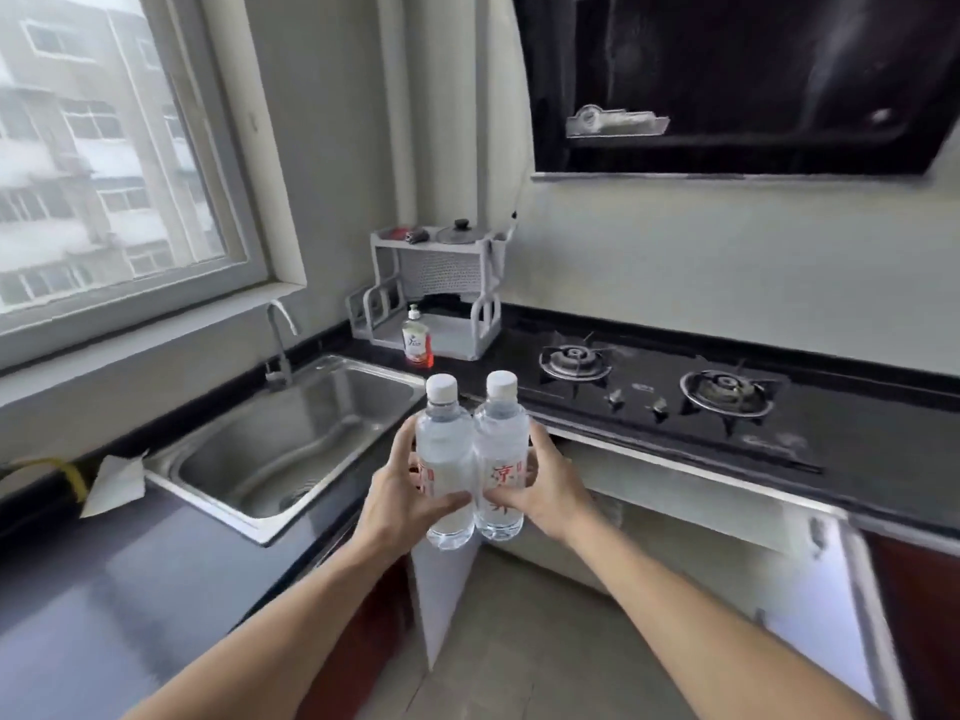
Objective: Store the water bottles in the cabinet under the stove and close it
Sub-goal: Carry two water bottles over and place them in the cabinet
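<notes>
Two water bottles up in the air, side by side and touching, white caps on, both upright at the centre of the view: the left bottle (445,459) is wrapped by the left hand (402,493), fingers curled round its far side and thumb across the label, and the right bottle (501,454) sits just as firmly in the right hand (545,485). Neither hand has anything to spare; both are closed on plastic. So the carrying is under way, and nothing is stored yet. Below, the cabinet under the stove (660,392) already stands open, its left door (447,600) swung out at 6 o'clock from the bottles and its right door (831,605) hanging wide at 4 o'clock (the inside looks pale, and I cannot tell what, if anything, is on its floor). What's left, by my reading: lower the pair, set them inside, then shut both doors. Room to move looks fair, with open floor between the doors straight beneath the hands. The edges to mind are the counter lip (675,462) at 3 o'clock, which overhangs the opening, and the left door's near edge right under the bottles. The sink (291,444) lies at 9 o'clock, well clear of the descent.
</notes>
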